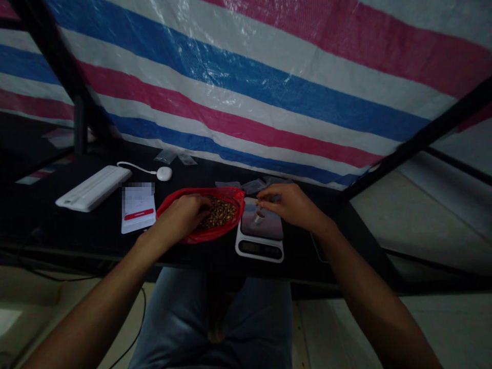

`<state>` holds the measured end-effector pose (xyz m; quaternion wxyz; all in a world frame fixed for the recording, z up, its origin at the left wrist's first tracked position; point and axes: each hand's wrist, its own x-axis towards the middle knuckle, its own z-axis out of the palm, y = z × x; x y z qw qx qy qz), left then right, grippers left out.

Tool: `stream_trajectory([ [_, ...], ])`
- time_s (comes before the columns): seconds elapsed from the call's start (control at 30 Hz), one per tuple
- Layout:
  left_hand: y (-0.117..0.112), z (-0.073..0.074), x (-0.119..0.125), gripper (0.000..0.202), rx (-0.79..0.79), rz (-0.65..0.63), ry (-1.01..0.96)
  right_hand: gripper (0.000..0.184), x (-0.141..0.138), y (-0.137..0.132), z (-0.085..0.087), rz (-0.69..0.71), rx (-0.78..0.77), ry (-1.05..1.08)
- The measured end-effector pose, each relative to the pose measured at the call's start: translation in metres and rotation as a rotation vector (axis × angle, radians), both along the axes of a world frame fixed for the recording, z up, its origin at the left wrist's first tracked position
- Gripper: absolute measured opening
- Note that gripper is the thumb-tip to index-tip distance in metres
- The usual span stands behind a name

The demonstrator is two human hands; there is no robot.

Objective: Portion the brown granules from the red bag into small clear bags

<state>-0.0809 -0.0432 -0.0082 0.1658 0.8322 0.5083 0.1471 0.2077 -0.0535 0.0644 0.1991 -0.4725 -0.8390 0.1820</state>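
My left hand [186, 216] reaches over a red plastic bag [194, 237], its bent fingers touching small brass-coloured pieces [218, 212] heaped inside. Whatever those fingers hold is hidden. My right hand [286, 203] is above a digital scale [265, 229] with a white body and a grey plate. Its thumb and fingers are pinched on what looks like small brass-coloured pieces, partly hidden. A little pale cup [259, 218] stands on the plate just below those fingertips. The scale's display looks dark and unreadable.
Small clear plastic bags [251, 185] lie behind the scale, others [167, 156] farther left. On the left are a white power bank [94, 189], a round white cabled charger [164, 173] and a white-and-red packet [138, 212]. Striped sheeting [238, 97] rises behind the black table.
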Motion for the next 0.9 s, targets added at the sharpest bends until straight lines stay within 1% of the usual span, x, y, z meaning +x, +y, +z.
stream_trajectory([
  [0.17, 0.0, 0.001, 0.003, 0.028, -0.004, 0.022, 0.036, 0.011, 0.01, -0.012, -0.012, -0.018, 0.026, -0.005],
  [0.27, -0.002, 0.004, 0.006, 0.029, 0.001, 0.022, 0.056, 0.012, 0.01, -0.013, -0.014, 0.006, 0.027, -0.057],
  [0.47, -0.003, 0.009, 0.009, 0.031, 0.013, 0.028, 0.02, 0.012, 0.01, -0.008, -0.007, 0.073, -0.012, -0.141],
  [0.63, -0.002, 0.008, 0.009, 0.031, -0.003, 0.009, -0.01, 0.014, 0.01, -0.004, 0.0, 0.094, -0.027, -0.206],
  [0.73, -0.001, 0.007, 0.009, 0.032, 0.003, 0.006, -0.015, 0.014, 0.008, -0.003, 0.007, 0.087, -0.044, -0.199],
  [0.83, -0.001, 0.005, 0.008, 0.032, -0.001, -0.006, -0.04, 0.018, -0.003, -0.001, 0.012, 0.048, -0.016, -0.135],
  [0.9, -0.002, 0.004, 0.007, 0.032, -0.006, -0.02, -0.066, 0.026, -0.021, 0.002, 0.01, 0.065, 0.006, -0.082],
])
